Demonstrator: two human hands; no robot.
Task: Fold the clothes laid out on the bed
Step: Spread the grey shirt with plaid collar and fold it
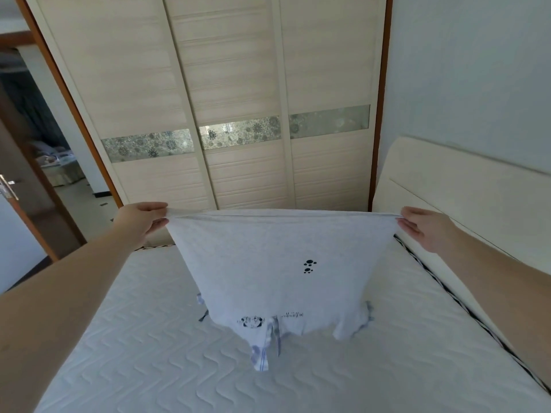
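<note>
centre frame, left hand (142,217) and right hand (423,223) fingers pinch the pale shirt's (277,263) top corners, stretched above the bed (149,338).

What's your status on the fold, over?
Left hand and right hand each pinch a top corner of the grey shirt. Shirt held up, stretched, lower end trailing on the mattress. Nothing in the way.

The shirt (277,263) hangs over the bed (149,368). A wardrobe (232,84) stands behind it. The headboard (465,198) lies right, a doorway (44,162) left.
</note>
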